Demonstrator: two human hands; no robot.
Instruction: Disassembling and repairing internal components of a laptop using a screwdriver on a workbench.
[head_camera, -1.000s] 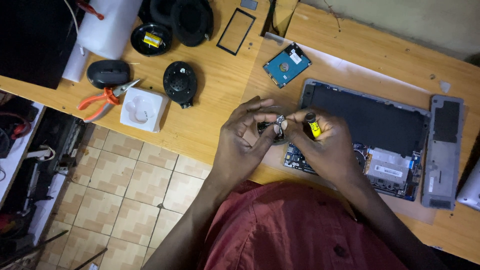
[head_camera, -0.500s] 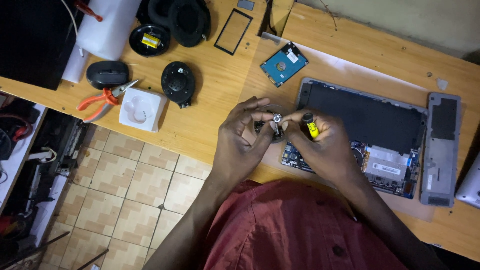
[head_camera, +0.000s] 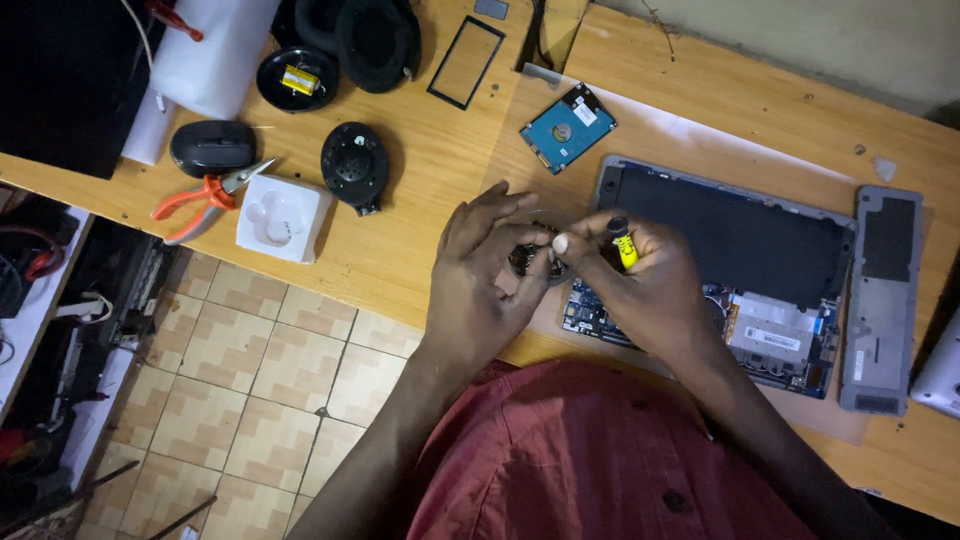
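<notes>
My left hand (head_camera: 480, 265) and my right hand (head_camera: 640, 280) meet over the left end of an opened laptop (head_camera: 740, 250) on the wooden desk (head_camera: 420, 190). Between the fingertips of both hands sits a small dark metal part (head_camera: 527, 260), mostly hidden. My right hand also grips a small screwdriver with a yellow and black handle (head_camera: 622, 245). The laptop's base lies with its cover off, showing a black battery area and a blue circuit board (head_camera: 590, 315).
A grey removed panel (head_camera: 882, 300) lies right of the laptop. A blue hard drive (head_camera: 567, 127) rests above it. To the left lie orange-handled pliers (head_camera: 200, 195), a white moulded case (head_camera: 283, 217), a black mouse (head_camera: 212, 147), round black speaker parts (head_camera: 354, 165) and a black frame (head_camera: 466, 62). Tiled floor below.
The small metal part that stood up between my fingertips has sunk lower and is now mostly covered by my fingers. Both hands stay together over the laptop's left end.
</notes>
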